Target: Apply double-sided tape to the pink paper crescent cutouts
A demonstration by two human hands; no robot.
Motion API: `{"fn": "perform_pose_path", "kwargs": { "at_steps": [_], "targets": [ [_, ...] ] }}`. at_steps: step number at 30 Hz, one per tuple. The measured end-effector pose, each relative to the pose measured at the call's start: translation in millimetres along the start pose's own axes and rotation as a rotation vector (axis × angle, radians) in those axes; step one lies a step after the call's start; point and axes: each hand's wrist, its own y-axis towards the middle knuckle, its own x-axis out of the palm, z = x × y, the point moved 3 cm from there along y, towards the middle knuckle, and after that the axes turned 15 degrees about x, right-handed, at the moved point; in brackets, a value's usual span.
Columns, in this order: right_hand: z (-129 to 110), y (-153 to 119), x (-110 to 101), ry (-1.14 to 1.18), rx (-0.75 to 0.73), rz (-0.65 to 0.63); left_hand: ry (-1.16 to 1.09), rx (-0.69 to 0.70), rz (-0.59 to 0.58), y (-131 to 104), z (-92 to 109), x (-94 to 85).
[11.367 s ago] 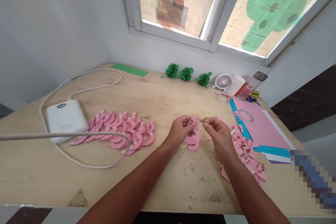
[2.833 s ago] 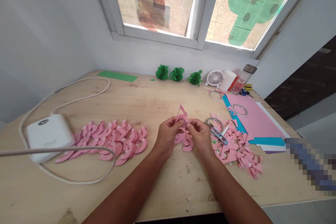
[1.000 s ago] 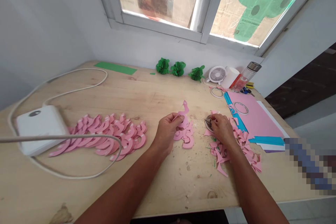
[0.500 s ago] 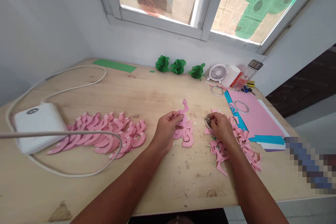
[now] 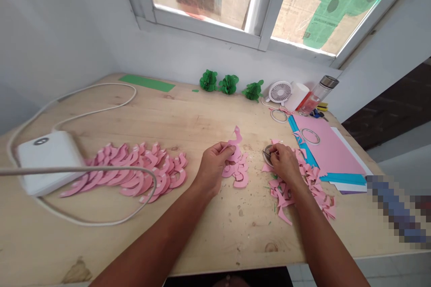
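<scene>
My left hand (image 5: pixel 215 166) is closed in a pinch on a curved pink paper piece (image 5: pixel 237 133), whose wavy end sticks up past the fingertips. Under and beside that hand lie several more pink paper cutouts (image 5: pixel 240 181). My right hand (image 5: pixel 284 161) is closed around a thin, dark, pointed tool that looks like tweezers (image 5: pixel 266 154). Its tip is at a tape roll (image 5: pixel 268 160), partly covered by the fingers. Pink paper scraps (image 5: pixel 281 199) spread around and beneath my right wrist.
Curved pink pieces with white tabs (image 5: pixel 134 168) lie in rows on the left, beside a white power bank (image 5: pixel 50 161) and its looping cable. Green paper shapes (image 5: pixel 229 84), a small fan (image 5: pixel 280 93) and a glass bottle (image 5: pixel 316 96) stand at the back. Coloured sheets (image 5: pixel 332 143) lie right.
My right hand and the tool tip have shifted very slightly at the tape roll. My left hand keeps its hold on the paper piece.
</scene>
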Motion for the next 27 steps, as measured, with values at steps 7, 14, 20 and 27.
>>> {"fn": "perform_pose_path", "kwargs": {
  "at_steps": [7, 14, 20, 27],
  "targets": [
    [0.9, -0.4, 0.6, 0.017, 0.014, 0.001, -0.006, 0.007, -0.014, 0.1, -0.2, -0.6],
    [-0.6, -1.5, -0.3, 0.033, 0.011, 0.003, -0.004, 0.004, -0.012, -0.2, 0.1, -1.1],
    [-4.4, -2.0, -1.5, -0.035, -0.020, 0.034, -0.003, 0.002, -0.014, -0.2, 1.8, -0.4],
    [-7.2, 0.5, -1.3, -0.044, -0.057, 0.023, -0.017, 0.005, -0.014, -0.2, 2.5, -0.5]
  ]
}}
